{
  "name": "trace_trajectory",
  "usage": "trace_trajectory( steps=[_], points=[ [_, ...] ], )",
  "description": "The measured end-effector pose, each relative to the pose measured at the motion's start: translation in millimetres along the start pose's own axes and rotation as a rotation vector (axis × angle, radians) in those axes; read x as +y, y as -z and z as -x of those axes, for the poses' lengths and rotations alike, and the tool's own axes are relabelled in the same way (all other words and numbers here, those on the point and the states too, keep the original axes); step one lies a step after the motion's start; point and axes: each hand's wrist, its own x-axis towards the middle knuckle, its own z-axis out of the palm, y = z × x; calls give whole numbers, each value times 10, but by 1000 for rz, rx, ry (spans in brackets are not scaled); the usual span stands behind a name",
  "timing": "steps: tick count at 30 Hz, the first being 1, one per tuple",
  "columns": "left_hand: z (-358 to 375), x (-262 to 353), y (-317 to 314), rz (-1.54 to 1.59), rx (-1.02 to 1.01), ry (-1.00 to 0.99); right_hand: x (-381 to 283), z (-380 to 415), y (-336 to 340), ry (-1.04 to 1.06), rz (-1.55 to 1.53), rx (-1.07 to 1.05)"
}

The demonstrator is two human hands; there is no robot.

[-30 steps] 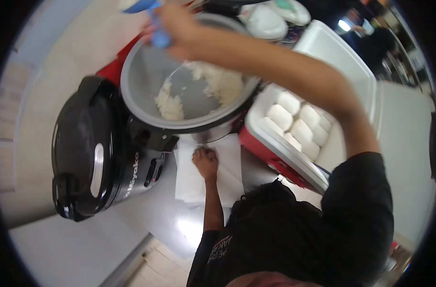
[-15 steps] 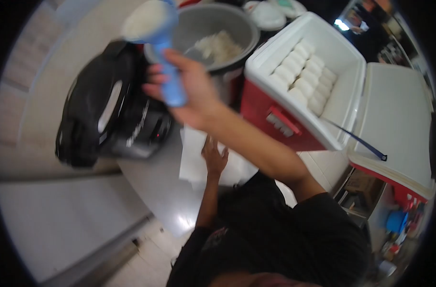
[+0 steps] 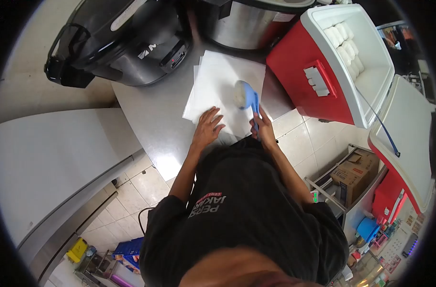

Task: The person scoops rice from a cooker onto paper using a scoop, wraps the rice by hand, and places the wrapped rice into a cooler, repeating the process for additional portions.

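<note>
A blue scoop filled with white rice is in my right hand, whose fingers are wrapped round its handle. The scoop hangs over a stack of white paper sheets on the metal table, its bowl slightly blurred. On the near left part of that paper rests my left hand, fingers spread and holding nothing.
A black rice cooker stands at the back left, and a steel pot at the back. To the right is a red cooler with several white packets inside, its lid hanging open.
My right hand has brought the rice-filled scoop down from beside the pot to above the paper. My left hand stays on the sheets. The view has tilted down.
</note>
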Motion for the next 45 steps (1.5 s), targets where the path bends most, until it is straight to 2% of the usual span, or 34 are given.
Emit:
trace_trajectory(
  steps=[1,2,4,5,7,15,17,18,20,21,22,23,24,25,27,28,30,31,33,34,36,37,39,41,42,43,45],
  points=[
    [2,-5,-16,21,5,5,-42,-47,-34,191,274,57],
    [26,-16,-39,41,8,9,-35,-155,-32,189,274,56],
    [89,-52,-103,63,-19,12,60,-420,-2,1067,1071,176],
    [92,-45,-108,86,-43,15,128,-486,23,1070,1071,178],
    [71,6,-80,109,-23,23,179,-579,48,925,1426,68],
    [35,13,-80,148,28,22,52,-574,92,892,1466,27],
    [1,-33,-61,173,-29,32,-53,-465,34,956,1150,-2],
    [-42,-73,-53,165,-20,33,-145,-459,0,1057,1002,59],
    [-76,3,59,249,-125,266,-765,-330,-306,1510,866,214],
    [-80,44,131,246,-126,272,-1099,-223,-423,1463,829,252],
    [-92,77,215,128,-135,191,-1460,-106,-584,1495,763,290],
    [-126,80,298,7,-141,104,-1747,-87,-679,1566,774,383],
    [-94,76,370,-1,-246,147,-1984,-73,-742,1632,785,479],
    [-62,44,382,-6,-248,143,-2201,-8,-786,1634,779,483],
    [-3,-46,325,-44,-278,136,-2548,66,-840,1735,1005,521],
    [27,-61,293,-46,-284,136,-2657,-29,-838,1729,1004,524],
    [5,-106,257,-2,-232,75,-2893,-278,-821,1420,1119,463],
    [-17,-61,282,-1,-237,70,-2955,-303,-833,1417,1119,470],
    [-88,15,334,-36,-240,99,-3065,-339,-888,1244,1245,582],
    [-117,43,365,-33,-240,100,-3097,-364,-886,1243,1248,582],
    [-165,55,431,-21,-313,66,-3134,-406,-887,1132,1318,608],
    [-171,58,433,-21,-310,68,-3102,-415,-874,1135,1318,604],
    [-169,68,421,-52,-270,98,-2871,-450,-771,1563,1215,570],
    [-141,-52,334,-67,-242,63,-2389,-344,-633,1221,873,-17],
    [-118,-94,294,-89,-214,25,-2036,-422,-518,1292,926,-133],
    [-105,-51,301,-82,-213,33,-1628,-420,-394,993,1012,-302],
    [-133,61,373,45,-176,252,-851,-515,-107,842,1199,-510]
  ],
)
